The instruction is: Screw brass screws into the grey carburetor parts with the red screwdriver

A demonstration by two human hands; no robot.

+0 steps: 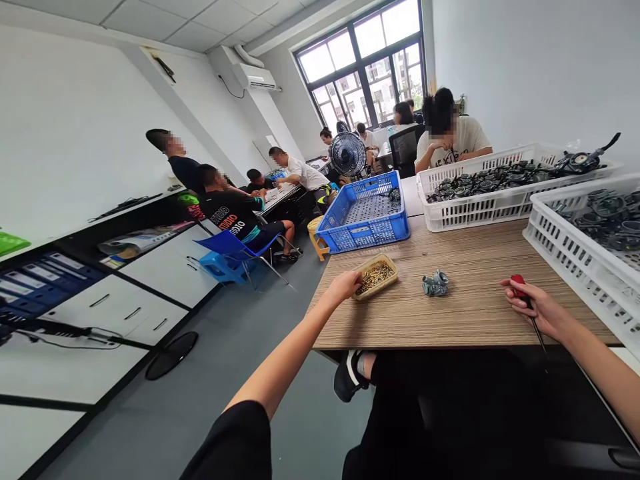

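Note:
My left hand [344, 285] reaches to the near edge of a small tan tray [391, 264] of brass screws, with its fingers curled at the tray's rim. My right hand [534, 308] is closed round a red-handled screwdriver [525, 297], whose shaft points down past the table's front edge. Between the two hands a small grey metal part [435, 283] lies on the wooden table [465, 313].
A blue basket [364, 212] stands at the table's far left. Two white crates [493, 200] [585, 263] of dark round parts fill the back and right. A person sits opposite; others sit at tables further back, by a fan [347, 154]. Cabinets line the left.

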